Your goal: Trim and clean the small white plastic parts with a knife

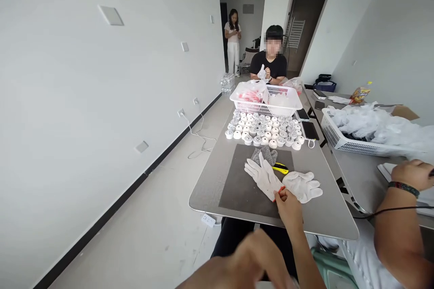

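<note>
My right hand (288, 205) pinches the red-edged cuff of a white knit work glove (262, 176); that glove lies on a dark mat (233, 185) with its fingers pointing away from me. A second white glove (303, 186) rests just to the right, palm area flat on the table. Beyond them are a crumpled grey cloth-like piece (264, 155) and a yellow and black utility knife (280, 168). My left hand (259, 253) is bent low over my lap, close to the camera and smeared, so its fingers are unclear.
Rows of small white round parts (261, 128) stand past the mat, before a white basket (267, 107) of bagged items. Phones (309, 130) lie at right. A co-worker sits opposite; another person's arm (400, 216) is at right beside a second basket (359, 144).
</note>
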### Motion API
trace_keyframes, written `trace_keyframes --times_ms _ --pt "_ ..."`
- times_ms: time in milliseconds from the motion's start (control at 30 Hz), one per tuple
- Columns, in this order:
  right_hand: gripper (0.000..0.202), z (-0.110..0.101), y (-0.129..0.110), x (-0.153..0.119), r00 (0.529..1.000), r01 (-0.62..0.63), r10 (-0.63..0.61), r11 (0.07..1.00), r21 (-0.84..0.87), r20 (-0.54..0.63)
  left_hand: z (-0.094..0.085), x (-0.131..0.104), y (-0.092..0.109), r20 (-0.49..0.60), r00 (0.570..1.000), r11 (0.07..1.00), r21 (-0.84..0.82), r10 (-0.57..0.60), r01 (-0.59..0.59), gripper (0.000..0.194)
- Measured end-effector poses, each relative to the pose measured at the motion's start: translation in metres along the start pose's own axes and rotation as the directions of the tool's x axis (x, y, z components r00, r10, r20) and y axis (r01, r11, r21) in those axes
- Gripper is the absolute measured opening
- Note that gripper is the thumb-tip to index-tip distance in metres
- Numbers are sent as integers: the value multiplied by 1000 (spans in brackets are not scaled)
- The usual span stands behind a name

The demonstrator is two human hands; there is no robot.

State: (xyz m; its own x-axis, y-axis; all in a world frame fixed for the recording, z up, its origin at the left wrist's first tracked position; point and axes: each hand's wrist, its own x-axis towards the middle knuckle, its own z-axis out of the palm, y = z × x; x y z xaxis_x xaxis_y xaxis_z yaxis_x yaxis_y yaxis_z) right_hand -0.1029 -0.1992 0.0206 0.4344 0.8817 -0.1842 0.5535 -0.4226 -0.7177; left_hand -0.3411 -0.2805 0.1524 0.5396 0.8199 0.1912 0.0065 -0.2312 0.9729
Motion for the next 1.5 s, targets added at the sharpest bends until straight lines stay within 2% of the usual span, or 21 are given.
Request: trace_keyframes --times_ms 100,167,233,267,367,433,533,600,700,767,800,867,933,1000,1100,1200,1267,1367,1433,1500 --pt "32 3 4 -8 993 99 -96 994 40 -72 -11 33 -18 0 999 999 -27 38 -38 44" --pt "37 4 5 -16 966 223 -210 972 76 -150 -6 51 -40 -34 990 990 1 -138 139 33" --pt "40 2 2 -24 925 351 -328 931 99 -192 7 61 -66 -77 947 947 58 -312 317 29" --pt "41 1 0 -28 910 397 -374 911 112 -182 15 64 -78 -122 939 937 108 -321 334 28" --pt "43 -4 -7 -34 889 458 -449 875 157 -90 34 70 -98 -249 944 906 309 -216 289 25" --pt "47 -6 -8 -36 892 451 -447 877 166 -66 38 74 -97 -270 952 866 430 -146 255 22" --pt "48 -2 -3 -40 894 447 -436 882 152 -103 34 77 -80 -194 977 849 497 -93 179 12" --pt "49 4 1 -46 870 484 -463 866 126 -168 29 72 -66 -116 986 881 447 -118 157 3" --pt "47 13 1 -58 836 512 -487 858 42 -252 27 57 -51 -56 969 920 304 -242 247 16" --pt "44 19 -1 -66 795 537 -531 841 -65 -295 27 47 -48 -55 953 922 239 -299 304 30" --pt "42 21 -2 -70 758 558 -568 819 -132 -321 27 43 -48 -59 946 919 224 -318 323 34" --pt "40 26 -4 -74 675 578 -633 773 -262 -379 27 40 -50 -71 937 912 215 -343 350 36" --pt "39 31 -4 -76 635 551 -652 758 -348 -414 28 41 -53 -86 934 915 191 -346 357 33" --pt "38 35 -3 -75 643 525 -646 763 -377 -412 31 46 -58 -73 935 928 116 -348 355 31" --pt "35 38 2 -71 683 518 -604 797 -310 -412 39 57 -71 -41 920 920 -44 -391 389 31" --pt "28 35 6 -70 725 516 -559 828 -220 -402 47 63 -86 -150 890 898 -174 -430 404 29" --pt "29 33 8 -74 739 524 -560 827 -202 -374 51 64 -94 -273 863 905 -145 -425 399 25" --pt "35 30 9 -82 749 541 -571 820 -188 -336 48 59 -101 -401 829 896 44 -389 441 26" --pt "35 29 11 -87 756 549 -575 817 -175 -313 44 54 -104 -359 859 897 112 -364 427 26" --pt "36 27 16 -91 763 553 -575 817 -162 -296 40 52 -107 -242 903 917 98 -354 386 28"
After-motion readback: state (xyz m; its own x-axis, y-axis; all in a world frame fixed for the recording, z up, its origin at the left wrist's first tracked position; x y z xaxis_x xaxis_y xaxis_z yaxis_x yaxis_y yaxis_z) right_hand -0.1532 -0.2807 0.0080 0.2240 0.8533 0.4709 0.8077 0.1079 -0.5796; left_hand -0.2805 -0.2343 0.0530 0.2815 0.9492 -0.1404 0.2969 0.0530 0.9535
